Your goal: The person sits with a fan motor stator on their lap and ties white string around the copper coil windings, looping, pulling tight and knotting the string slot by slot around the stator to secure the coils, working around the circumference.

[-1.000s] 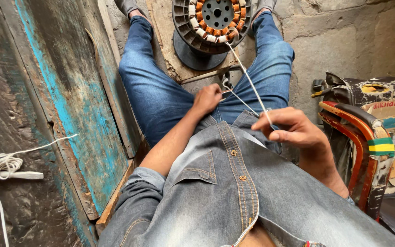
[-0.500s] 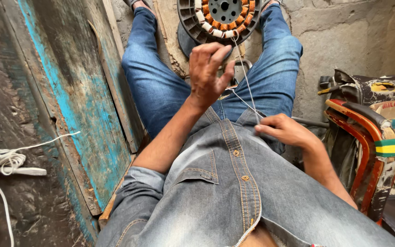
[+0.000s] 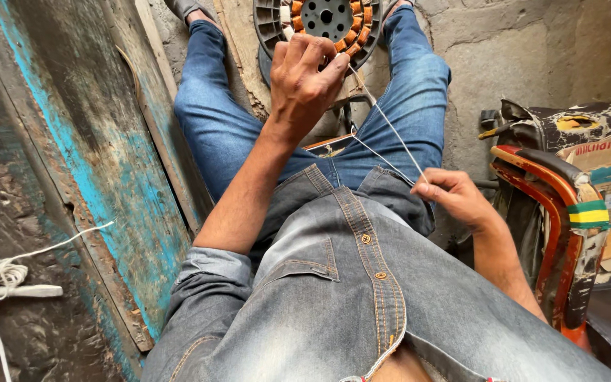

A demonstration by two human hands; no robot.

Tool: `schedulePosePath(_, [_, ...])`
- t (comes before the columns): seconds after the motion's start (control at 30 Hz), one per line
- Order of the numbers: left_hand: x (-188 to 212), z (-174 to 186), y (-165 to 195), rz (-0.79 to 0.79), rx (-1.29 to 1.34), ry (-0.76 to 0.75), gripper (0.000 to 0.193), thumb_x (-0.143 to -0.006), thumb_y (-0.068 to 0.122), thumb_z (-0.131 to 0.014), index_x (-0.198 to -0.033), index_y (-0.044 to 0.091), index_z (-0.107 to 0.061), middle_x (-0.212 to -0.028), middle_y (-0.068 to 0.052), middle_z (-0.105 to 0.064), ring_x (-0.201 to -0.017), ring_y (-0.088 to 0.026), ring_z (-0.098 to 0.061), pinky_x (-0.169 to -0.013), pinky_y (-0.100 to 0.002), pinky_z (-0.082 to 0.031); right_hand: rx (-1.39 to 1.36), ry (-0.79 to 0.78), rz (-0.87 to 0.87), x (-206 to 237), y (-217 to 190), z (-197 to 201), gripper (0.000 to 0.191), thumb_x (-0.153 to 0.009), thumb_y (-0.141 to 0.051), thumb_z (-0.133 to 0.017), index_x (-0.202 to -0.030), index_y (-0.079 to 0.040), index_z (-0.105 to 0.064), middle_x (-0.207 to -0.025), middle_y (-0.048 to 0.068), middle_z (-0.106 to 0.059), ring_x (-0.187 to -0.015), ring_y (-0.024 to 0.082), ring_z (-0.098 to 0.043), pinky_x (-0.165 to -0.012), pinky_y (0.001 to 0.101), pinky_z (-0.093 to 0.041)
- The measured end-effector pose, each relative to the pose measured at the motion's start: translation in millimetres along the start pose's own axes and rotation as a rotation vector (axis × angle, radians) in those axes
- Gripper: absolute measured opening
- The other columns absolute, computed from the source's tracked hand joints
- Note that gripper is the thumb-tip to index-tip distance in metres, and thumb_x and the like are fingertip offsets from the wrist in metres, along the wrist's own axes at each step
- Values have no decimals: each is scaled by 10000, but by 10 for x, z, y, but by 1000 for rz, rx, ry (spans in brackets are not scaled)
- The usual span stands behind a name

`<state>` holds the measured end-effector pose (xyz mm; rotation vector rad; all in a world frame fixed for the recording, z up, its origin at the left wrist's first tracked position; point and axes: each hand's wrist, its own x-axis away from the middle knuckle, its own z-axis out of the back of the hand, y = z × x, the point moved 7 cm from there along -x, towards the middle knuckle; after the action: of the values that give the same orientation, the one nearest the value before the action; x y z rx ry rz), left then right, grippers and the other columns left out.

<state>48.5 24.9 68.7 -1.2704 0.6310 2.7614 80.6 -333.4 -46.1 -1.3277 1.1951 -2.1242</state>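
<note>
I see left hand (image 3: 309,74) fingers curled, pinching thin wire (image 3: 390,127) at rim of motor stator (image 3: 319,25) between feet. Right hand (image 3: 459,198) near lap pinches wire's other end, taut. Blue-painted board (image 3: 86,177) close left, red chair (image 3: 560,233) close right; room tight.

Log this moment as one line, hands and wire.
left hand: on stator, pinching wire | right hand: holding wire taut near lap | wire: strands running between both hands

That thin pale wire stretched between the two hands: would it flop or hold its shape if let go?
The thin pale wire runs straight between the left hand and right hand, so it is probably taut. It looks light and bendable. Released, it would likely sag.
</note>
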Motion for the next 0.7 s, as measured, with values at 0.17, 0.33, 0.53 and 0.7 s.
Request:
schedulePosePath(0.17, [-33, 67, -35, 23, 1, 9, 201, -894, 124, -808, -1081, 111, -733, -1036, -4, -606, -976, -208, -549, -796, -376, -433, -50, 41, 219, -100, -442, 61, 236, -963, -200, -694, -933, 25, -759, -976, 87, -683, -955, 158, -616, -874, 301, -482])
schedulePosePath(0.33, [-29, -29, -14, 38, -55, -75, 385, -802, 127, -776, -1186, 94, -787, -966, -28, -582, -923, -220, -530, -798, -395, -394, -279, 140, 392, 53, -825, 165, 197, -865, -159, -672, -792, 20, -708, -1255, 227, -677, -1079, 264, -638, -1019, 411, -502])
schedulePosePath(0.53, [-16, -130, 10, 50, -138, 7, 187, -844, 150, -769, -1028, 120, -753, -956, -6, -571, -954, -189, -518, -843, -396, -376, -470, 91, 543, 70, -1060, 89, 198, -849, -126, -634, -707, 12, -639, -1264, 293, -660, -1156, 340, -648, -1078, 475, -511])
schedulePosePath(0.7, [12, -80, -148, 195, 127, -28, 211, -835, 140, -775, -1046, 139, -776, -940, 2, -589, -940, -188, -522, -838, -385, -363, -420, 118, 586, 60, -1099, 137, 171, -810, -108, -610, -697, 20, -622, -1294, 297, -639, -1201, 366, -640, -1112, 515, -518])
